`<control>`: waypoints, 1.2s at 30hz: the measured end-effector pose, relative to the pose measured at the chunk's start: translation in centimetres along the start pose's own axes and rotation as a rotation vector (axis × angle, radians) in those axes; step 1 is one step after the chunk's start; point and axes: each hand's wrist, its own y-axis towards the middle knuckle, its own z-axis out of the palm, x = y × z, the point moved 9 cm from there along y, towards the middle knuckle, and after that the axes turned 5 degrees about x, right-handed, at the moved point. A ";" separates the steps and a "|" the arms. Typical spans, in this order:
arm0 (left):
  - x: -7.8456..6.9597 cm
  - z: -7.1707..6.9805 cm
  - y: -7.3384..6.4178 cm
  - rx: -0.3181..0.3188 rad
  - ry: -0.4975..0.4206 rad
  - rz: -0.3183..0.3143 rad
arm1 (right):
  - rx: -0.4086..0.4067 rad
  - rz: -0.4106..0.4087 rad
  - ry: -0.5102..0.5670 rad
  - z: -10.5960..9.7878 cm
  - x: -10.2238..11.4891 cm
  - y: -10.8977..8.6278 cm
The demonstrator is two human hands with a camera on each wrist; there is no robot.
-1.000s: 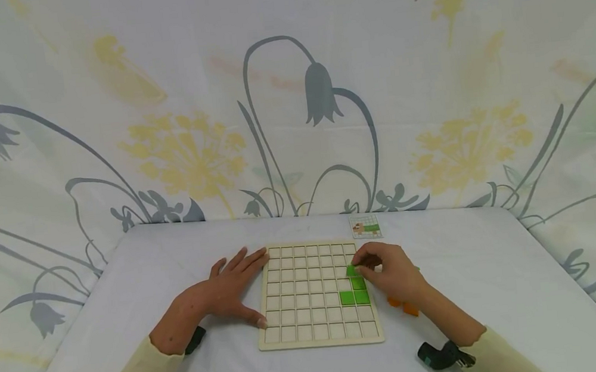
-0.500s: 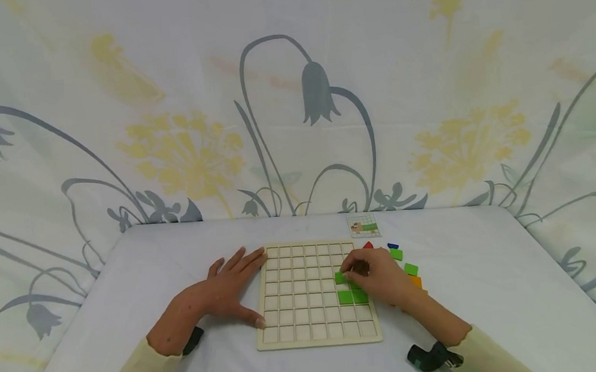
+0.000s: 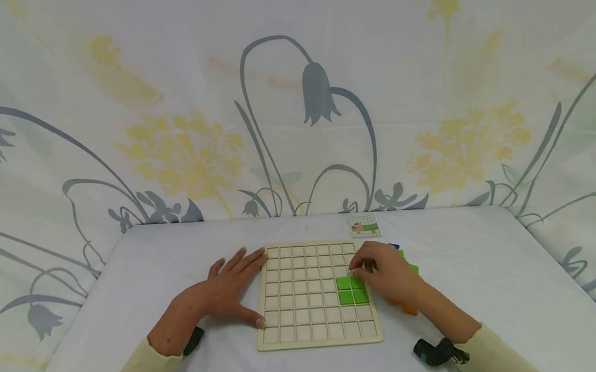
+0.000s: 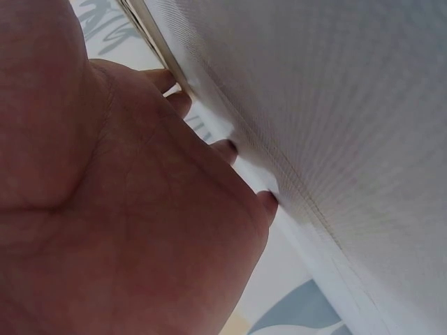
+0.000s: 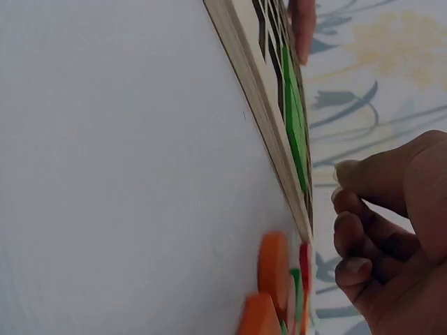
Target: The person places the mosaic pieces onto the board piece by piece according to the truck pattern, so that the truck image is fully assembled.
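A cream grid board (image 3: 320,344) lies on the table, with several square green tiles (image 3: 345,297) forming a block near its right edge. My left hand (image 3: 228,289) is spread at the board's left side, fingertips at the upper edge corner and thumb at the lower part of that side. Above the right edge of the green block is my right hand (image 3: 390,268), its fingers loosely bent. The right wrist view has its thumb tip (image 5: 347,173) close to the index fingertip, with nothing seen between them.
Loose pieces lie right of the board, partly hidden by my right hand: orange ones (image 3: 410,308), a green one (image 3: 414,269) and a blue one (image 3: 393,246). A small picture card (image 3: 364,226) lies behind the board. A flower-patterned cloth (image 3: 198,153) hangs behind the table.
The green tile pinched in my right hand moved left and now lies in the grid, squaring off the green block. That hand let go and drew back rightward. My left hand stayed put.
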 end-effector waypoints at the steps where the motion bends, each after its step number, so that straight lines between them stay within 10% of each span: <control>1: 0.0 0.0 0.0 -0.002 0.000 0.004 | 0.011 0.022 -0.016 -0.4 -0.4 -0.1; 10: 0.0 0.0 0.1 0.003 -0.004 0.004 | 0.191 0.255 -0.147 -3.1 -3.7 -1.1; 21: 0.1 -0.1 0.1 0.003 -0.005 0.006 | 0.240 0.321 -0.114 -2.7 -4.6 -1.3; 36: 0.2 0.1 0.1 0.004 0.001 0.004 | 0.039 -0.006 0.134 0.2 2.0 -0.4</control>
